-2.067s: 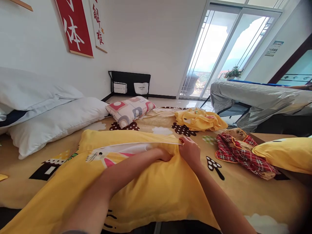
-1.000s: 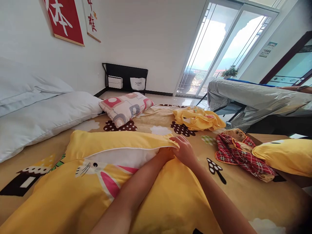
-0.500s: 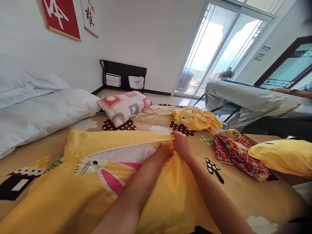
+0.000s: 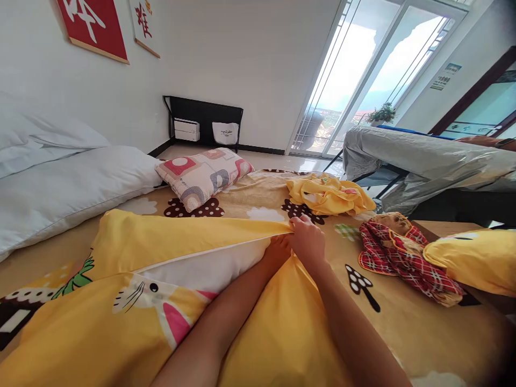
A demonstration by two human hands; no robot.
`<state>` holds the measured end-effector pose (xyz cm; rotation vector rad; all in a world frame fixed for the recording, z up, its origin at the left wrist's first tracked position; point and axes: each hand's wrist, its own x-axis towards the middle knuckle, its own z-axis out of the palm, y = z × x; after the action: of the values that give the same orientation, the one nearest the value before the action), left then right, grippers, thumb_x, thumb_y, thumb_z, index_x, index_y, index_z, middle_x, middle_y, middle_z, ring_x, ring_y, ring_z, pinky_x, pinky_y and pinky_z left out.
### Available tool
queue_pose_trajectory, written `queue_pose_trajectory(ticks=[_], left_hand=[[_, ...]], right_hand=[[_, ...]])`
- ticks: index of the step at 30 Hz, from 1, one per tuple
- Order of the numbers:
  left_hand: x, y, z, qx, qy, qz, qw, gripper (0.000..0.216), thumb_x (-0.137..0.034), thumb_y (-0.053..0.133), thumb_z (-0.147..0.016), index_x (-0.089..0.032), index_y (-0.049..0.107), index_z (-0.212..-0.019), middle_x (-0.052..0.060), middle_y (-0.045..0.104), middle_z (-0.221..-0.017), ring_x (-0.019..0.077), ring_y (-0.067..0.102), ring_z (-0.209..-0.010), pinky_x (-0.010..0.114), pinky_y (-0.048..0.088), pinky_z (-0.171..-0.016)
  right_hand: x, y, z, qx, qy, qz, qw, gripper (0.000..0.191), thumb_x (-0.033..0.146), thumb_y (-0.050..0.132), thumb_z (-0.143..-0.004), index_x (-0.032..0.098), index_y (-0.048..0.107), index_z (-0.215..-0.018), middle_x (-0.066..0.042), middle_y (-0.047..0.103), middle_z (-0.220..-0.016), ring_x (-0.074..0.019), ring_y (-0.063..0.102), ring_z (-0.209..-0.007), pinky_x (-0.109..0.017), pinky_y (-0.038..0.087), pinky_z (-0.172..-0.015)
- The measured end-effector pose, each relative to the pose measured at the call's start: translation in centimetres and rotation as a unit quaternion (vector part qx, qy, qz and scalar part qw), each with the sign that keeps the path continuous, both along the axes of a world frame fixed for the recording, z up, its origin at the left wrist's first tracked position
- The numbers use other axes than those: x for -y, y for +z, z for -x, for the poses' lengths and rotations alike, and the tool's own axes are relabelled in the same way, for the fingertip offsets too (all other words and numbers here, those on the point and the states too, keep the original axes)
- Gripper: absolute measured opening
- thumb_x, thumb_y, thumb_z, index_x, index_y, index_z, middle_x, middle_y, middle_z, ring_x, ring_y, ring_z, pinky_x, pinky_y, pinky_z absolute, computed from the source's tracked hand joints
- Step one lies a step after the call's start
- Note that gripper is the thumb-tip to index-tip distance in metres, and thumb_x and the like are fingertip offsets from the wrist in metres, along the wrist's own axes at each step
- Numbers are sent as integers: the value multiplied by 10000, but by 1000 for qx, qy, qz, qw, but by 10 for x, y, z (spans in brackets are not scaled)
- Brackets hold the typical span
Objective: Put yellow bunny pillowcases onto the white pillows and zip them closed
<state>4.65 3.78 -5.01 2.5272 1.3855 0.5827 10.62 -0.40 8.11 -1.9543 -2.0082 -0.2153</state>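
Across the bed lies a yellow pillowcase (image 4: pixel 173 231) with a printed rabbit, its long side opening parted. A white pillow (image 4: pixel 209 266) shows inside the gap. My right hand (image 4: pixel 308 236) is closed on the case at the right end of the opening, fingers pinching the fabric edge. Right beside it, my left hand (image 4: pixel 280 248) is closed at the same end of the opening, gripping the pillowcase. Its fingertips are partly hidden by the fabric and my right hand. The cloth is drawn into folds below both hands.
A patterned pillow (image 4: pixel 205 174) and crumpled yellow fabric (image 4: pixel 330 193) lie farther back on the bed. White pillows (image 4: pixel 80 183) are at left. Red plaid cloth (image 4: pixel 403 258) and a yellow cushion (image 4: pixel 475 258) lie right. Another person's hand (image 4: pixel 479 141) rests on the covered table (image 4: pixel 423 148).
The opening gapes wider and shows more of the white pillow. Bunched yellow fabric between my hands has gone from view. Both hands stay together at the opening's right end; the view has shifted slightly.
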Motion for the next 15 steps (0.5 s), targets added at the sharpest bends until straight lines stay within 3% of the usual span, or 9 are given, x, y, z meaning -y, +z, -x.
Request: queue_pose_trajectory(ticks=[2, 5, 9, 12, 15], left_hand=[[-3, -3, 2, -8, -3, 18, 1000, 404, -346, 474, -973, -175, 517, -1337, 130, 482, -1426, 274, 446, -1313, 504, 353, -1099], [-8, -2, 2, -17, -1, 59, 998, 478, -378, 471, -951, -152, 503, -1371, 145, 422, -1493, 298, 353, -1391, 468, 270, -1155], [-8, 6, 5, 3, 13, 95, 995, 672, -440, 504, -889, -116, 364, -1462, 153, 386, -1518, 290, 344, -1401, 426, 283, -1154], [-5, 11, 11, 27, 26, 111, 993, 782, -508, 472, -872, -166, 207, -1523, 115, 333, -1552, 252, 337, -1407, 372, 318, -1139], [-5, 14, 16, 22, 28, 137, 990, 774, -595, 470, -840, -244, 272, -1502, 75, 359, -1541, 265, 335, -1405, 386, 332, -1131]], right_hand=[[7, 7, 2, 35, -33, -19, 999, 291, 110, 472, -807, 166, 696, -983, -110, 659, -1007, -196, 609, -796, -270, 274, -567], [11, 13, 0, 18, -31, -11, 999, 319, 76, 486, -773, 188, 701, -981, -79, 701, -907, -195, 618, -781, -268, 289, -583], [5, 13, -10, -35, -14, -25, 999, 375, 39, 496, -714, 211, 716, -963, -53, 729, -867, -189, 631, -788, -253, 329, -625], [3, 13, -13, -41, -14, -30, 999, 391, 40, 496, -706, 209, 722, -977, -53, 735, -863, -195, 638, -781, -258, 338, -632], [6, 16, -11, -36, -8, -24, 999, 405, 37, 494, -696, 205, 723, -985, -56, 737, -883, -198, 639, -787, -261, 347, -645]])
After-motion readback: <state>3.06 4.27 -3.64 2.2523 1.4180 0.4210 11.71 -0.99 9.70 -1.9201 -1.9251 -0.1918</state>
